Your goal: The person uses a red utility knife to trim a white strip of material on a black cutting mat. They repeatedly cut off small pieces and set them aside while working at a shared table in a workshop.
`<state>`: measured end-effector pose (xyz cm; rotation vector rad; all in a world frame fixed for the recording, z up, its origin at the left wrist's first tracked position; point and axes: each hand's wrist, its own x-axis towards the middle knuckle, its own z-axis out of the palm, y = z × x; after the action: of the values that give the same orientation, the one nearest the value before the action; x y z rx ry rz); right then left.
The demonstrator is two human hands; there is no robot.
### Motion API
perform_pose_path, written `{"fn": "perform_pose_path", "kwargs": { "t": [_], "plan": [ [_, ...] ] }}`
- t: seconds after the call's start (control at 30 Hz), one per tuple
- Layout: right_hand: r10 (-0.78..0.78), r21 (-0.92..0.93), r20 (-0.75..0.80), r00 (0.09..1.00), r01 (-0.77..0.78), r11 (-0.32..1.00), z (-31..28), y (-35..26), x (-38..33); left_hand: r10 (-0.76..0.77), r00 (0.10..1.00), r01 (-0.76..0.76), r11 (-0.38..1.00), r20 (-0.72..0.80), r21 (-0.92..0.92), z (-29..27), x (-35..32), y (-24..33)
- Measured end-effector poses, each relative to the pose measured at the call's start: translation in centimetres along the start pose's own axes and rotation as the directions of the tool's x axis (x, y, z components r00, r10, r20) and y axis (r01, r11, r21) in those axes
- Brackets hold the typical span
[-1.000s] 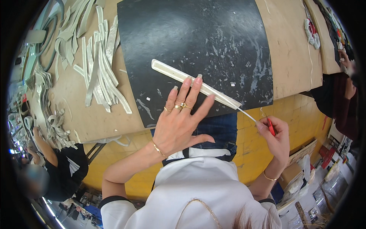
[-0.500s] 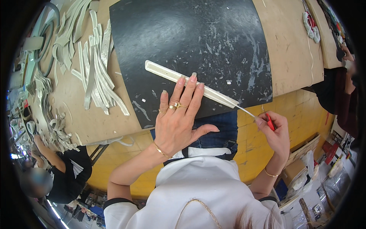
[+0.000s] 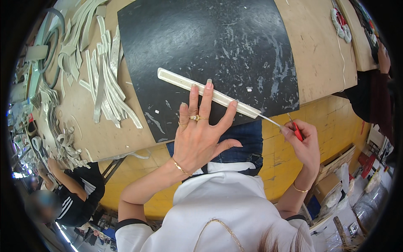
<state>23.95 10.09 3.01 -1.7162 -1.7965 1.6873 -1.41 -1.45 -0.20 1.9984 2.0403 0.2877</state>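
A long, pale strap piece (image 3: pixel 176 80) with white raised edges lies slanted across the black mat (image 3: pixel 201 33), its right end near the mat's front edge. My left hand (image 3: pixel 197 134) is open, fingers spread, with the longer fingertips resting on the strap and the thumb out to the right. From the strap's right end a thin white strip (image 3: pixel 270 121) runs taut to my right hand (image 3: pixel 304 140), which pinches it between thumb and finger off the mat's edge. Tucked in the same hand is a small red-handled tool (image 3: pixel 297 131) with a metal tip, possibly scissors.
Loose pale strips (image 3: pixel 105 84) lie heaped on the wooden table (image 3: pixel 323 63) left of the mat, with more bundles (image 3: pixel 52 105) farther left. White scraps (image 3: pixel 249 90) dot the mat. At the left a co-worker's arm (image 3: pixel 67 178) reaches to the table; another person's hand (image 3: pixel 383 59) shows far right.
My left hand's fingers have spread wider, the index fingertip moving right along the strap. My right hand still pinches the thin strip; the red-handled tool's metal tip now shows more.
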Motion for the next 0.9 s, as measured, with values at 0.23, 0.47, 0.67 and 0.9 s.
{"fn": "perform_pose_path", "kwargs": {
  "t": [0.23,0.47,0.67,0.9],
  "plan": [
    [-0.033,0.050,-0.043,0.999,0.035,0.998,-0.2,-0.9,-0.3,-0.026,0.999,0.027,0.999,0.036,-0.041,-0.1,-0.1,0.3],
    [-0.162,-0.062,-0.062,0.985,0.158,0.986,-0.8,-2.2,-1.1,0.065,0.996,-0.055,0.988,0.062,-0.143,-0.1,0.3,0.3],
    [-0.072,0.003,-0.068,0.995,0.073,0.997,-0.1,-0.7,0.2,0.082,0.996,-0.077,0.986,0.026,-0.150,-0.2,0.5,0.3],
    [-0.077,-0.036,-0.060,0.995,0.075,0.997,0.0,0.1,0.2,0.067,0.996,-0.059,0.989,0.053,-0.135,-0.3,0.6,0.5]
  ]
}}
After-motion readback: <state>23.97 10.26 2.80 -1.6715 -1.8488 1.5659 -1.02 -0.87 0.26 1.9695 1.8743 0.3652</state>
